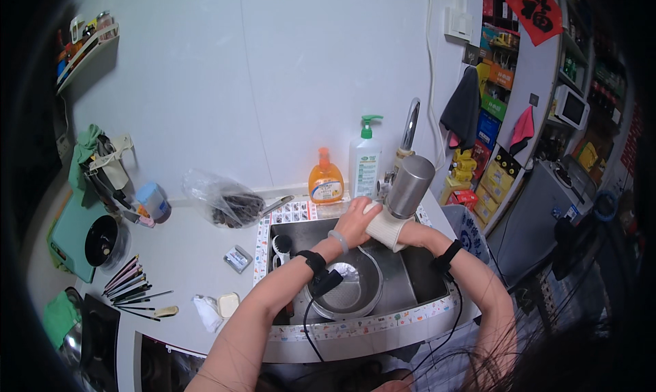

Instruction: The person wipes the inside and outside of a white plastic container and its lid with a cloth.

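Over the sink (pixel 407 289) both of my hands are at a cream ribbed cylinder, possibly a cup or sleeve (pixel 387 229). My left hand (pixel 356 218) grips its left end, fingers on top. My right hand (pixel 408 234) is mostly hidden; the wrist enters the cylinder's right end, so its fingers cannot be seen. A brushed metal cylinder (pixel 411 187) on the faucet (pixel 410 125) stands just above the cream piece. Below my left wrist, a round metal pot (pixel 371 289) sits in the sink. A black-bristled brush (pixel 282 244) rests at the sink's left side.
An orange soap bottle (pixel 326 184) and a white pump bottle (pixel 365 169) stand behind the sink. Left on the counter are a plastic bag with dark contents (pixel 238 210), several thin sticks or brushes (pixel 132 287), a black bowl (pixel 101 241) and a white cloth (pixel 206 312).
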`<state>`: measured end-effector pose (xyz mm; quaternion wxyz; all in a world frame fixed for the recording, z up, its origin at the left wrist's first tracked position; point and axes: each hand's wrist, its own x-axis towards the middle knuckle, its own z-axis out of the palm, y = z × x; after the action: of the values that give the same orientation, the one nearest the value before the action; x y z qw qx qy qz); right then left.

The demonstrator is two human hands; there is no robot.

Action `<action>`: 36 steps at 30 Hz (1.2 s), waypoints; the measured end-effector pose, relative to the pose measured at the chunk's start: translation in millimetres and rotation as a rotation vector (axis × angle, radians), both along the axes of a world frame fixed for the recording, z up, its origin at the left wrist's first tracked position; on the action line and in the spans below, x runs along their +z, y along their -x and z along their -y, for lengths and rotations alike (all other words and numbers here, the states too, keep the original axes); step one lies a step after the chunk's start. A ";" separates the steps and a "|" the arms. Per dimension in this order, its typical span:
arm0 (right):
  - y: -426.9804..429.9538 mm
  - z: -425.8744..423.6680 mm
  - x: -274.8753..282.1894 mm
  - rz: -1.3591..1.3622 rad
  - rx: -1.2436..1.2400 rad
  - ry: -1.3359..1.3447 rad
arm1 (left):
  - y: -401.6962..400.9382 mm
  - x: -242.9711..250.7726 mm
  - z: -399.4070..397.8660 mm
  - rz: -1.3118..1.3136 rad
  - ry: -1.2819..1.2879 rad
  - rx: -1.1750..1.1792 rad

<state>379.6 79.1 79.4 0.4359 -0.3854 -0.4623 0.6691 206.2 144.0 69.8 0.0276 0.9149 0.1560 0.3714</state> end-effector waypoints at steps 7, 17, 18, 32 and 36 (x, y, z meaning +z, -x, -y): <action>1.1 14.0 -4.8 0.419 -0.069 -0.181 | -1.8 33.4 -20.6 -0.224 0.053 -0.201; -4.3 3.4 -6.7 0.961 0.041 -0.896 | -2.0 29.1 -19.0 -0.198 0.069 -0.129; 1.5 7.2 -1.4 0.911 0.031 -0.740 | 0.3 26.5 -19.4 -0.203 0.070 -0.126; 9.8 18.1 -1.7 1.114 -0.061 -0.953 | -6.3 41.8 -31.7 -0.550 0.263 -0.307; -7.6 10.3 10.1 0.506 -0.038 -0.457 | -0.7 21.0 -29.0 -0.196 0.183 -0.186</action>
<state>387.1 68.8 89.5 0.3949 -0.4399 -0.6865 0.4234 206.9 173.0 90.9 0.1296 0.9509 0.1059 0.2602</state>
